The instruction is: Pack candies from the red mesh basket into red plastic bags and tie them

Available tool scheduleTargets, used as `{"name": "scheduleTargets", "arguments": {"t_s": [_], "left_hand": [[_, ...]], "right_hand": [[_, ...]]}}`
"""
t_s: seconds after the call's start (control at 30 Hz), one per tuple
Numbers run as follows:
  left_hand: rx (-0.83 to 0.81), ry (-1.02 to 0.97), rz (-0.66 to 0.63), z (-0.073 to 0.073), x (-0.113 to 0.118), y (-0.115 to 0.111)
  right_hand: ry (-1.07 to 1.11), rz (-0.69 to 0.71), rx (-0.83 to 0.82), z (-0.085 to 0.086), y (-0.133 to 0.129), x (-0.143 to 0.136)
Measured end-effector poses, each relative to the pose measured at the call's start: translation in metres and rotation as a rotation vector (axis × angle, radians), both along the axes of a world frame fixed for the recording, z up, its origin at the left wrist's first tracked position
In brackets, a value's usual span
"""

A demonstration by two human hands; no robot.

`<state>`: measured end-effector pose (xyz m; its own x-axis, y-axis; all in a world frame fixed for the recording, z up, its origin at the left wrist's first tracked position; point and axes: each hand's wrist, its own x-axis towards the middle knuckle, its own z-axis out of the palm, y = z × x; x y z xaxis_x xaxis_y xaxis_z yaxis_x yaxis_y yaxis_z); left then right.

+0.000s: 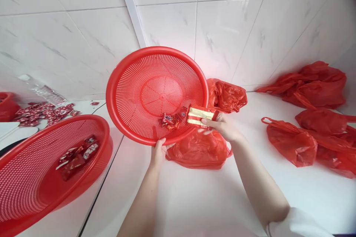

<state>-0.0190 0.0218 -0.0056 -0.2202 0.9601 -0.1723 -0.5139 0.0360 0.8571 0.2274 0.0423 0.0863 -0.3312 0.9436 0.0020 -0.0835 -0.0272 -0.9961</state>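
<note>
A round red plastic basket (164, 68) is tilted toward me, its lower rim gripped by my left hand (159, 152). Several small red wrapped packets (169, 119) lie together at its lower right inside. Closed around a red packet with pale gold bands (196, 115), my right hand (222, 126) is at the basket's right rim. Whether that hand also touches the rim I cannot tell. Under the basket's lower right edge sits a red plastic bag (203, 150), partly hidden, and a crumpled red bag (229, 94) rests behind the right hand.
A second red basket (25, 177) with several red packets (79, 157) stands at left. Behind it are a pile of red packets (36, 113) and a clear plastic bottle (44, 90). Tied red bags (294, 142) lie at right. A tiled wall (228, 33) closes the back.
</note>
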Motion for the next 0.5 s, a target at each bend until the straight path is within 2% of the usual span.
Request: {"name": "scheduleTargets", "arguments": {"t_s": [0.1, 0.2, 0.27, 0.3, 0.4, 0.43, 0.5], "left_hand": [[0.022, 0.011, 0.028, 0.003, -0.001, 0.001], [0.027, -0.005, 0.074, 0.005, -0.003, 0.002], [0.032, -0.003, 0.094, 0.006, -0.006, 0.003], [0.038, 0.005, 0.103, 0.007, -0.008, 0.004], [0.052, 0.025, 0.122, 0.008, -0.012, 0.004], [0.054, 0.027, 0.122, 0.009, -0.012, 0.004], [0.047, 0.036, 0.115, 0.009, -0.01, 0.002]], "right_hand": [[-0.145, 0.161, 0.096, 0.009, -0.004, 0.014], [-0.247, 0.334, 0.225, 0.011, -0.009, 0.017], [-0.46, 0.413, 0.295, 0.006, -0.013, 0.014], [-0.64, 0.391, 0.311, 0.003, -0.015, 0.012], [-1.169, 0.19, 0.298, -0.004, -0.019, 0.009], [-1.232, 0.156, 0.307, -0.005, -0.02, 0.009], [-1.193, 0.16, 0.358, -0.003, -0.021, 0.009]]}}
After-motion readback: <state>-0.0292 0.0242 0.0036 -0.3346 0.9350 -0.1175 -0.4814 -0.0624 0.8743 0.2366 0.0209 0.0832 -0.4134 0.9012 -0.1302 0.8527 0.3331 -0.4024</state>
